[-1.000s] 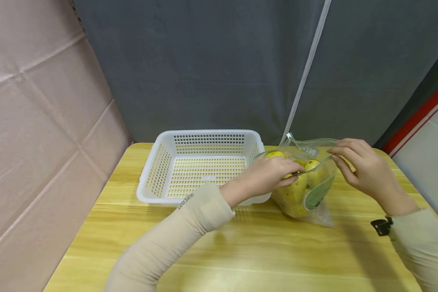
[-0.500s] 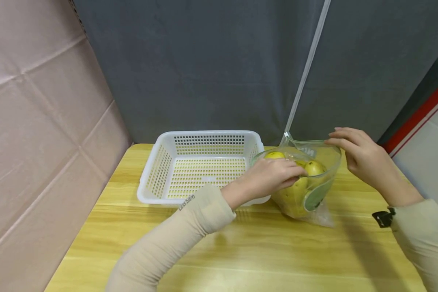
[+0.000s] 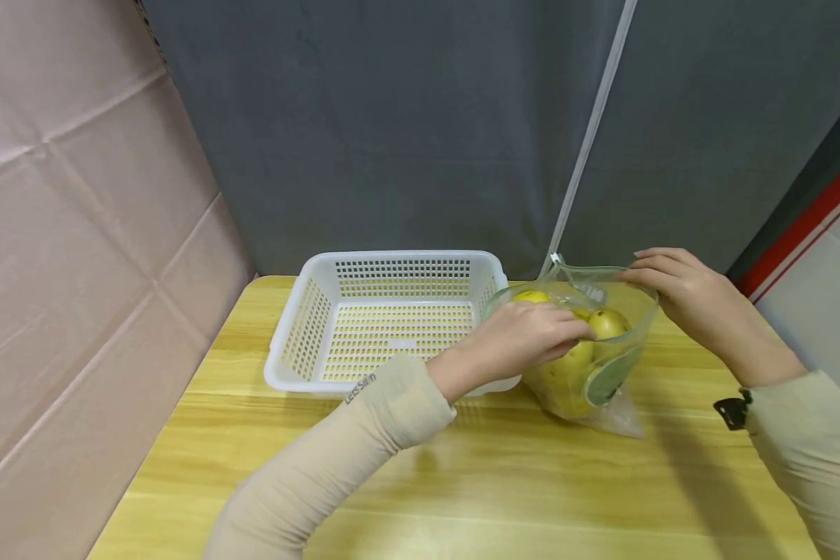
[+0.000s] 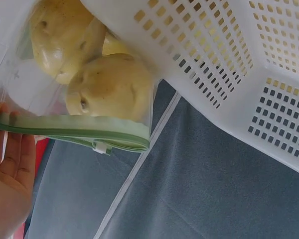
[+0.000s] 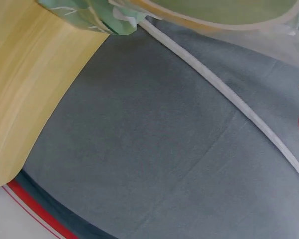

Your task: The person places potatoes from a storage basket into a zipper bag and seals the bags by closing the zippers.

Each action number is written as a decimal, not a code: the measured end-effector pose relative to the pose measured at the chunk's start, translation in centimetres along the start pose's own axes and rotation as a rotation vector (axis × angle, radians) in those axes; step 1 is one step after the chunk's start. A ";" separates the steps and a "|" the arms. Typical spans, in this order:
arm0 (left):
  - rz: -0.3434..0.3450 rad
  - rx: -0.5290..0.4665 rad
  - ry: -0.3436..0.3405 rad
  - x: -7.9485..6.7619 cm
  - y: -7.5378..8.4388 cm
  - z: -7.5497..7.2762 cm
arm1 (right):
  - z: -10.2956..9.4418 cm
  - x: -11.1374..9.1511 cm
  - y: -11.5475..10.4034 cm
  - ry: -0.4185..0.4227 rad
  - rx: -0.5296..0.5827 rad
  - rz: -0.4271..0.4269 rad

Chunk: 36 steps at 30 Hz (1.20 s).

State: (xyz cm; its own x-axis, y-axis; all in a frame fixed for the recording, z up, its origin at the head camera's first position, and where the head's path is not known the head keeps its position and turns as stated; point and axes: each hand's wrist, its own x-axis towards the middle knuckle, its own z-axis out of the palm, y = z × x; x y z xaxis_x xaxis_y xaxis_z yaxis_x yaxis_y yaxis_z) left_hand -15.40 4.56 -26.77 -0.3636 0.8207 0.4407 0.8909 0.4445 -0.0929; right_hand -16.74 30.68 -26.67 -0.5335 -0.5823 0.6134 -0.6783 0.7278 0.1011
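A clear zip bag (image 3: 612, 369) with a green edge and a green oval label stands on the table, its mouth spread apart. Several yellow, speckled fruits that look like pears (image 3: 607, 323) fill it, also showing as lumpy yellow fruits (image 4: 107, 89) through the plastic in the left wrist view. My left hand (image 3: 532, 334) pinches the near rim and covers part of the fruit. At the opposite, right part of the rim, my right hand (image 3: 693, 303) touches the edge with its fingers nearly straight; its thumb is hidden. A white slider (image 4: 100, 147) sits at the zip's end.
A white perforated plastic basket (image 3: 392, 385) stands directly left of the bag, with nothing in it. Both are on a wood-grain table (image 3: 406, 505). A grey curtain (image 3: 392, 140) hangs behind, a pink cloth (image 3: 91, 272) on the left.
My right hand has let go of the near rim and moved up and back to the far right rim. The bag's mouth is wider. My left hand stays almost in place.
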 end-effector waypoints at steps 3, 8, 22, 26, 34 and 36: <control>0.005 0.042 0.026 0.1 0.0 0.0 | 0.0 -0.3 0.0 0.015 0.012 0.055; -0.014 0.124 0.089 0.4 -0.2 -0.1 | -0.4 -0.5 0.1 0.040 0.003 0.126; -0.114 0.195 0.153 1.1 -1.6 -0.3 | -1.4 -0.7 0.4 0.126 -0.055 0.211; -0.167 0.178 0.135 1.3 -2.2 -0.4 | -1.8 -0.6 0.3 0.134 -0.090 0.196; -0.309 0.121 0.086 1.1 -3.7 -0.3 | -2.7 -0.2 -0.2 0.112 -0.130 0.181; -0.352 0.084 0.075 1.0 -4.1 -0.1 | -2.8 0.0 -0.5 0.114 -0.107 0.167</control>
State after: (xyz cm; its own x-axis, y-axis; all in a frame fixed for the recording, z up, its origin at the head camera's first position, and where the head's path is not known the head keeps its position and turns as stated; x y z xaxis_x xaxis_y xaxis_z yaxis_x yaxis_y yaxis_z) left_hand -19.35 3.56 -25.84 -0.6204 0.5847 0.5227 0.6880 0.7257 0.0048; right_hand -14.99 31.34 -24.51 -0.5694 -0.4101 0.7125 -0.5243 0.8487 0.0695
